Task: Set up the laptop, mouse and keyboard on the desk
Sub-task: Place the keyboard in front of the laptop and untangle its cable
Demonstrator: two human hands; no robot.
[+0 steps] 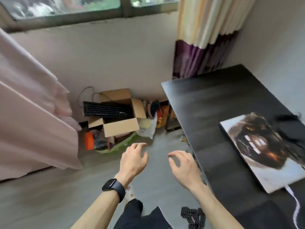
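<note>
A black keyboard (105,110) lies across the top of an open cardboard box (121,127) on the floor by the far wall, its cable looping up behind it. On the black desk (214,116) at the right rests a closed laptop (262,151) with a dark picture on its lid. Something black and blurred (288,128) sits just beyond the laptop; I cannot tell what it is. My left hand (134,160), a dark watch on its wrist, and my right hand (184,166) hover over the floor, both empty with fingers apart, well short of the box.
A pink bed cover (33,116) hangs at the left. Around the box lie a green basket (115,147) with orange and grey items and some bags. A white cable (295,202) trails off the laptop's near end. A purple-and-cream curtain (203,47) hangs behind the desk.
</note>
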